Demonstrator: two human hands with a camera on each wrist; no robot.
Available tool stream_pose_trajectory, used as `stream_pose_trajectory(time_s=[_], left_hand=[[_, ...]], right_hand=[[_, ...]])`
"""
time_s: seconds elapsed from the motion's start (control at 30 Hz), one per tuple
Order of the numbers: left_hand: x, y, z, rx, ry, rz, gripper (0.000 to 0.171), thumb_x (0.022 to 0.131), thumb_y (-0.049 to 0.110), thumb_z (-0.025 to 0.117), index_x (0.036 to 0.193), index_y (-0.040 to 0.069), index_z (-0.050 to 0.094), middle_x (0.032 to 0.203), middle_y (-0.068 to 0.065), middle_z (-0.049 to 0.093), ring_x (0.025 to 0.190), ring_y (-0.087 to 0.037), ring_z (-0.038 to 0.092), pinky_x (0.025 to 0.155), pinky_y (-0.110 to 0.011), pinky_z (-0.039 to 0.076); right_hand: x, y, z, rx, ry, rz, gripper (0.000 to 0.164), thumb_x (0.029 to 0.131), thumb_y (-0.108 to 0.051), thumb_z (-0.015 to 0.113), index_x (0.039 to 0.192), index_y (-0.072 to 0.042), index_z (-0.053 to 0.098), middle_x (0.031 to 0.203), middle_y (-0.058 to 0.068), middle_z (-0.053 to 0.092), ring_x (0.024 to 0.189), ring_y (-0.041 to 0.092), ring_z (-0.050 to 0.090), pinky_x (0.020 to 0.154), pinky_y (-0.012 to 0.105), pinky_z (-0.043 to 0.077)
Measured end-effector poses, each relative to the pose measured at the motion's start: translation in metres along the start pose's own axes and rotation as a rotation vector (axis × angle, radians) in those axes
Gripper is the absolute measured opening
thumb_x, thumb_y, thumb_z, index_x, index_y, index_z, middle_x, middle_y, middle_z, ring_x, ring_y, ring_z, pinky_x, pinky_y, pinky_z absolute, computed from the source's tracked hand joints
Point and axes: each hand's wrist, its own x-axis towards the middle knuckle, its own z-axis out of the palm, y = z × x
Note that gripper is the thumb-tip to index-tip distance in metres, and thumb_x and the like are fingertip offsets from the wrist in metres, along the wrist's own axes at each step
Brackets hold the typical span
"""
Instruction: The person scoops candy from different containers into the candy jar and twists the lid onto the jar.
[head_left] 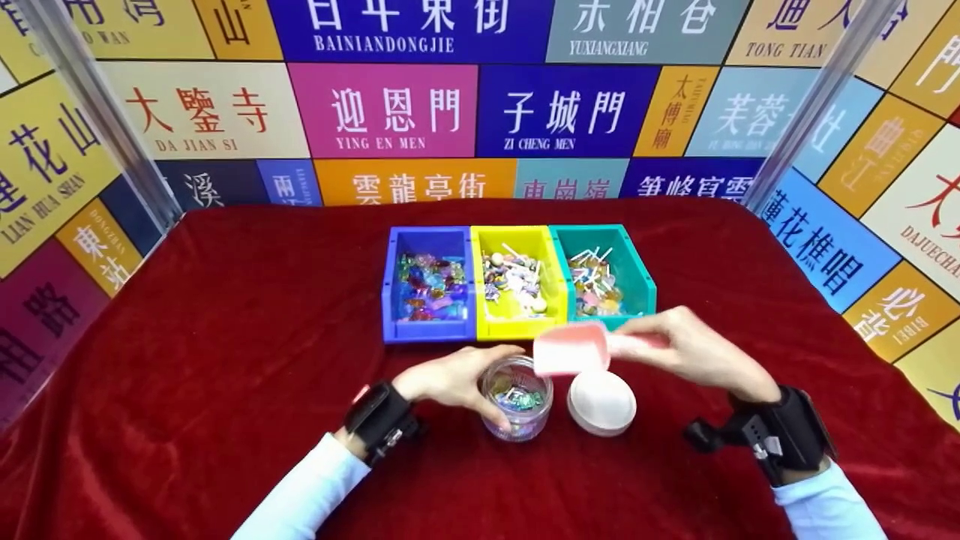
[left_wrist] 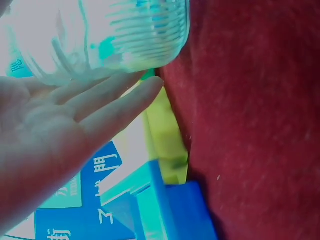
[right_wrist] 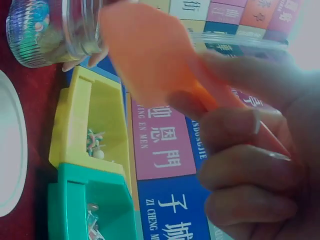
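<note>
In the head view my left hand (head_left: 450, 379) grips a clear ribbed jar (head_left: 517, 431), thumb on the near side and fingers on the far side. Small colourful pieces (head_left: 523, 399) lie inside it. The left wrist view shows that hand's fingers (left_wrist: 120, 107) along the jar wall (left_wrist: 145, 40). My right hand (head_left: 686, 352) holds a pink scoop (head_left: 574, 349) by its handle, fingers curled round it in the right wrist view. The scoop's bowl is level with the jar's mouth and just right of it; whether it carries anything cannot be told.
A round white lid (head_left: 602, 403) lies right of the jar on the red cloth (head_left: 262, 337). Behind stand three joined bins: blue (head_left: 430, 331) with glassy pieces, yellow (head_left: 523, 330) and green (head_left: 637, 289) with white-stemmed pieces. A sign-covered backdrop (head_left: 382, 109) rises behind.
</note>
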Motion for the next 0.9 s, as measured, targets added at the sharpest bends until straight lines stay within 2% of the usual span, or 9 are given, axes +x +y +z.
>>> stream_pose_trajectory(time_s=[0.1, 0.17, 0.23, 0.33, 0.43, 0.53, 0.63, 0.73, 0.9], left_hand=[[-0.003, -0.002, -0.006, -0.035, 0.041, 0.0, 0.079, 0.07, 0.034, 0.074, 0.131, -0.002, 0.038, 0.125, -0.014, 0.05, 0.111, -0.024, 0.05, 0.094, -0.033, 0.04], [-0.005, -0.004, -0.011, -0.042, 0.114, 0.018, 0.072, 0.073, 0.033, 0.071, 0.128, -0.004, 0.043, 0.124, -0.017, 0.051, 0.111, -0.026, 0.05, 0.093, -0.035, 0.041], [-0.008, -0.006, -0.015, -0.019, 0.228, 0.048, 0.061, 0.076, 0.03, 0.069, 0.122, -0.006, 0.048, 0.119, -0.019, 0.054, 0.109, -0.029, 0.051, 0.093, -0.037, 0.041], [-0.01, -0.01, -0.021, 0.024, 0.443, 0.05, 0.046, 0.08, 0.023, 0.066, 0.113, -0.006, 0.054, 0.112, -0.02, 0.057, 0.103, -0.031, 0.053, 0.09, -0.04, 0.042], [-0.012, -0.014, -0.025, 0.053, 0.658, -0.003, 0.034, 0.079, 0.012, 0.065, 0.106, -0.006, 0.057, 0.107, -0.02, 0.058, 0.099, -0.033, 0.054, 0.087, -0.042, 0.043], [-0.016, -0.017, -0.027, 0.108, 0.807, -0.079, 0.031, 0.077, 0.006, 0.064, 0.104, -0.007, 0.057, 0.109, -0.021, 0.055, 0.105, -0.035, 0.05, 0.092, -0.043, 0.039], [-0.019, -0.022, -0.028, 0.166, 0.886, -0.147, 0.035, 0.076, 0.003, 0.063, 0.107, -0.009, 0.054, 0.118, -0.025, 0.048, 0.117, -0.04, 0.038, 0.101, -0.047, 0.028], [-0.021, -0.026, -0.028, 0.192, 0.931, -0.204, 0.043, 0.075, 0.002, 0.063, 0.113, -0.01, 0.048, 0.125, -0.031, 0.039, 0.124, -0.047, 0.024, 0.105, -0.051, 0.018], [-0.022, -0.036, -0.032, 0.156, 0.956, -0.316, 0.055, 0.076, 0.0, 0.062, 0.124, -0.01, 0.038, 0.131, -0.036, 0.027, 0.125, -0.047, 0.019, 0.105, -0.05, 0.017]], right_hand=[[0.0, 0.005, -0.004, -0.011, 0.136, 0.05, 0.01, 0.082, -0.022, 0.063, 0.088, -0.017, 0.07, 0.074, -0.007, 0.064, 0.064, 0.006, 0.053, 0.059, 0.017, 0.043], [0.002, 0.008, -0.007, -0.034, 0.22, 0.097, 0.012, 0.082, -0.022, 0.064, 0.088, -0.014, 0.07, 0.074, -0.003, 0.064, 0.064, 0.007, 0.051, 0.059, 0.016, 0.042], [0.003, 0.012, -0.01, -0.056, 0.278, 0.158, 0.016, 0.082, -0.024, 0.063, 0.088, -0.012, 0.07, 0.074, -0.001, 0.064, 0.064, 0.008, 0.049, 0.057, 0.016, 0.039], [0.005, 0.018, -0.013, -0.091, 0.318, 0.255, 0.024, 0.082, -0.031, 0.062, 0.089, -0.009, 0.069, 0.074, 0.002, 0.063, 0.065, 0.011, 0.048, 0.055, 0.017, 0.037], [0.006, 0.026, -0.013, -0.123, 0.317, 0.325, 0.031, 0.083, -0.034, 0.061, 0.092, -0.005, 0.068, 0.075, 0.005, 0.063, 0.068, 0.016, 0.048, 0.056, 0.021, 0.037], [0.007, 0.035, -0.013, -0.161, 0.297, 0.372, 0.037, 0.083, -0.036, 0.059, 0.094, -0.002, 0.067, 0.078, 0.009, 0.064, 0.071, 0.021, 0.05, 0.059, 0.026, 0.038], [0.008, 0.042, -0.012, -0.207, 0.284, 0.388, 0.036, 0.084, -0.033, 0.058, 0.094, 0.001, 0.067, 0.075, 0.01, 0.062, 0.07, 0.023, 0.05, 0.06, 0.03, 0.039], [0.01, 0.047, -0.011, -0.264, 0.285, 0.382, 0.033, 0.085, -0.028, 0.058, 0.093, 0.003, 0.066, 0.067, 0.008, 0.057, 0.066, 0.024, 0.049, 0.059, 0.031, 0.036], [0.015, 0.047, -0.01, -0.332, 0.276, 0.412, 0.029, 0.084, -0.023, 0.058, 0.092, 0.003, 0.067, 0.065, 0.009, 0.055, 0.064, 0.026, 0.05, 0.053, 0.031, 0.035]])
